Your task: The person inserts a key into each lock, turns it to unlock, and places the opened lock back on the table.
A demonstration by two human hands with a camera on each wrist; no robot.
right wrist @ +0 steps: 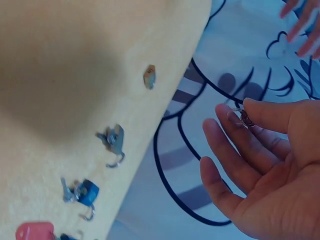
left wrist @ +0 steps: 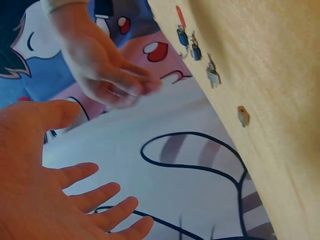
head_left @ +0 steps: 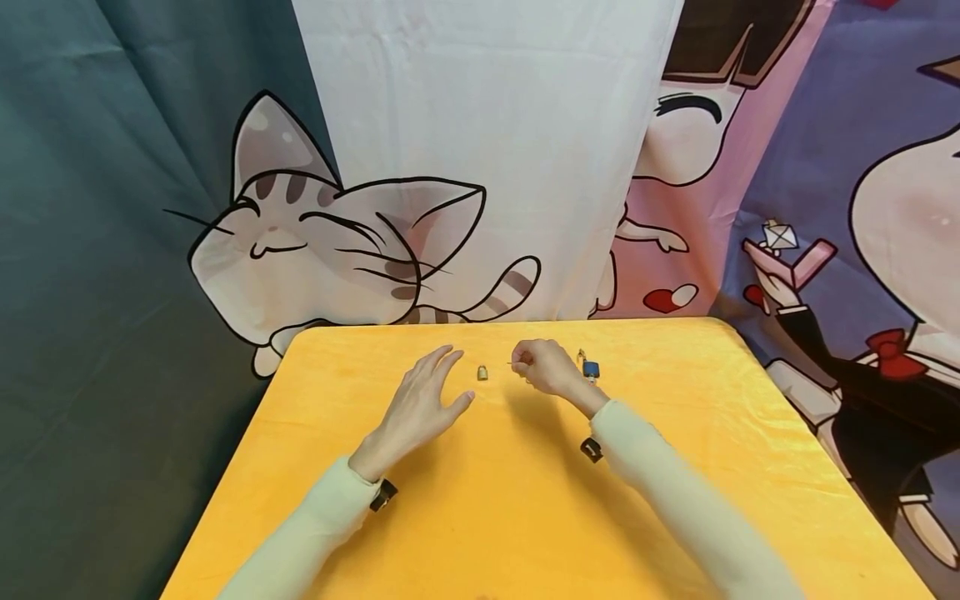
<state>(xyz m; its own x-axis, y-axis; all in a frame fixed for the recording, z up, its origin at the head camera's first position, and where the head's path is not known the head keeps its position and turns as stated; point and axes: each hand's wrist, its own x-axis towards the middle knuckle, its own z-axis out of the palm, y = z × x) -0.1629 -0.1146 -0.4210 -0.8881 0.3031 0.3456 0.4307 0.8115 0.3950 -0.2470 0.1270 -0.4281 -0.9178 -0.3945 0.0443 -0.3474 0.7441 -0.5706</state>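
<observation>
In the head view my left hand (head_left: pixel 420 396) hovers above the yellow table with fingers spread, holding nothing. The left wrist view shows the same left hand (left wrist: pixel 30 165) with its fingers apart. My right hand (head_left: pixel 547 367) is raised right of a small brass padlock (head_left: pixel 482 373). Between its thumb and fingertip it pinches a small metal ring (right wrist: pixel 243 118), whose details are blurred. The brass padlock (right wrist: pixel 150 76) lies by itself on the table, apart from both hands. A grey padlock (right wrist: pixel 114 140) with its shackle open and a key in it lies nearby.
A blue padlock (head_left: pixel 591 368) lies right of my right hand. Another blue padlock (left wrist: pixel 182 36) and a red tag (right wrist: pixel 35 231) lie farther along. The yellow tabletop (head_left: pixel 480 517) ends at a curtain with cartoon figures (head_left: pixel 480 125).
</observation>
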